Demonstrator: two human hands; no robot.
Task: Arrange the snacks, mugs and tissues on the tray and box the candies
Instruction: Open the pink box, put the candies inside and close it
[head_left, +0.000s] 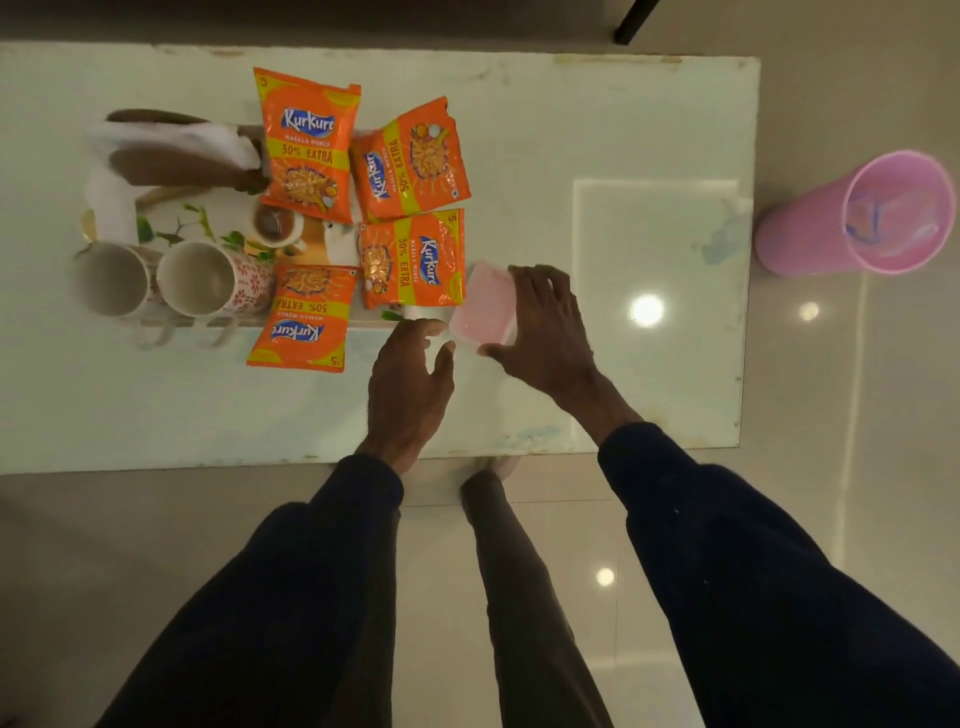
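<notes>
Several orange Kurkure snack packets (309, 145) lie across the printed tray (208, 218) on the white table; one packet (304, 317) hangs over the tray's near edge. Two patterned mugs (208, 278) lie side by side at the tray's near left. White tissues (171, 137) sit in a brown holder at its far left. A pink lidded plastic box (480, 306) rests just right of the tray. My right hand (545, 327) covers its right side, fingers spread on the lid. My left hand (410, 379) hovers open at the box's left, beside a small white piece at the tray's corner.
A pink plastic bin (852, 215) stands on the floor past the table's right edge. The glossy table (623, 260) extends bare to the right of the box. My leg and foot show below the near table edge.
</notes>
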